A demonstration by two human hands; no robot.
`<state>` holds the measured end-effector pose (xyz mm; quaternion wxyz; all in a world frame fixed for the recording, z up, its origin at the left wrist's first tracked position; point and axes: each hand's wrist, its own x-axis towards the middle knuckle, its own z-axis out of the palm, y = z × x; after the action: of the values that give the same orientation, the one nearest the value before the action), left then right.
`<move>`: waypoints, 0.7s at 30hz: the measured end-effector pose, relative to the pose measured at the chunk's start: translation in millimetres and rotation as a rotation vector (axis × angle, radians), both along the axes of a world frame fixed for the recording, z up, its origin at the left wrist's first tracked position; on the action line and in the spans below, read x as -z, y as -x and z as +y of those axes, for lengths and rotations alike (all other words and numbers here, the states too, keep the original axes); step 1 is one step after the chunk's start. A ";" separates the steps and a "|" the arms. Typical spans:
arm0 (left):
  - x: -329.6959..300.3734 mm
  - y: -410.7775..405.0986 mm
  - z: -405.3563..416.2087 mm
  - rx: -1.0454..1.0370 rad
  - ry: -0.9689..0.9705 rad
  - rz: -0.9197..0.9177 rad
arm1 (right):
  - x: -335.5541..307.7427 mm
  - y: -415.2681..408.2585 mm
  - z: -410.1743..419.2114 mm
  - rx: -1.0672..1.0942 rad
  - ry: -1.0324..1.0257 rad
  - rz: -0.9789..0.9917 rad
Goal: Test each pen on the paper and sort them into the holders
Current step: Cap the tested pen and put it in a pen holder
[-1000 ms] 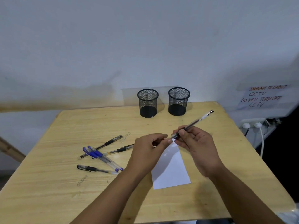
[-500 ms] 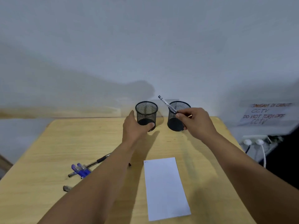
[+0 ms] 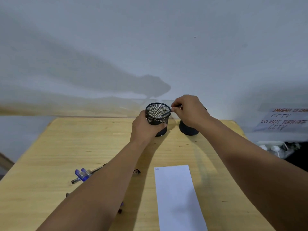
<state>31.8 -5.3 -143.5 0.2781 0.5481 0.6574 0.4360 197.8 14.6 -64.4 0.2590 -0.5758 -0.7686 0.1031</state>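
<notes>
At the far edge of a wooden table (image 3: 50,155), a person's left hand (image 3: 145,126) wraps around the left mesh holder (image 3: 157,116), tilting it toward the camera. The right hand (image 3: 189,110) pinches the upper end of a black pen (image 3: 165,114) between fingertips at the holder's rim, the pen slanting down inside the mesh below the grip. The right mesh holder (image 3: 187,130) stands behind that wrist, mostly hidden. A white paper strip (image 3: 176,194) lies nearer the camera; the remaining pens (image 3: 83,175) lie beside the left forearm.
</notes>
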 end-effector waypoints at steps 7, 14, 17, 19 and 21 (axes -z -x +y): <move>-3.5 9.4 -1.4 0.092 0.024 0.031 | 8.0 13.8 -1.2 0.011 0.004 0.038; -12.7 51.6 -42.5 0.169 0.076 0.089 | 29.0 13.1 -31.3 0.008 -0.159 0.138; -18.9 73.8 -72.0 0.247 0.105 0.232 | 43.8 23.0 -51.9 -0.025 -0.168 0.239; -18.9 86.1 -88.9 0.282 0.120 0.315 | 52.5 30.9 -62.8 -0.043 -0.173 0.285; -15.7 95.7 -104.3 0.299 0.126 0.370 | 58.4 37.6 -72.2 -0.047 -0.169 0.293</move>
<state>-63.9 -109.6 -127.8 0.2481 0.6913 0.6348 0.2401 160.2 -57.6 -122.8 0.4132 -0.5128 -0.7418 0.1267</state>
